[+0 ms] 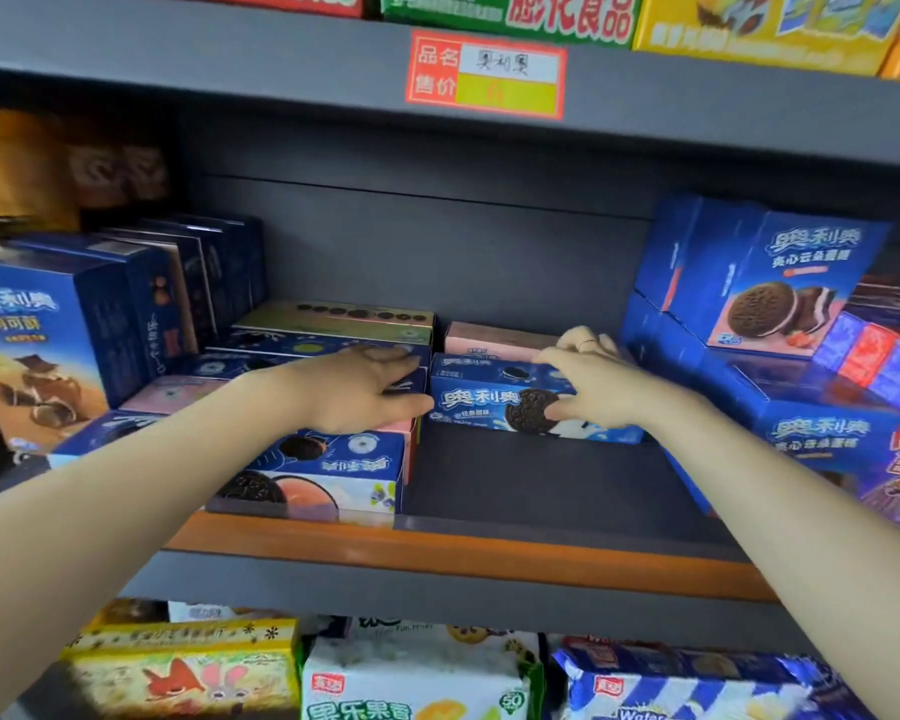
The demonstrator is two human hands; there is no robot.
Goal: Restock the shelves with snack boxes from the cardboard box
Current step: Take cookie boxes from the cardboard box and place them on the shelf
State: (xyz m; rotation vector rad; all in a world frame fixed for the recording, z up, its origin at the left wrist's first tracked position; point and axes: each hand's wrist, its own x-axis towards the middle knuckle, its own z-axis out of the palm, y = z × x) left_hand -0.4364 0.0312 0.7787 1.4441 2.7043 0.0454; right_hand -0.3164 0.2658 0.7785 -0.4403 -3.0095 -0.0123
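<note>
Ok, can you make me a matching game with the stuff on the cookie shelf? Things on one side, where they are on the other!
Things:
1. blue cookie box
2. pink box
3. red price tag
4. orange strip

Places:
A. on the edge of the shelf above
B. along the front edge of the middle shelf
C. held by the right hand
D. right behind the blue cookie box

Pairs: 1-C, 2-D, 3-A, 4-B

The left hand rests on the stacked boxes beside it.

Pink box behind, mostly hidden
</note>
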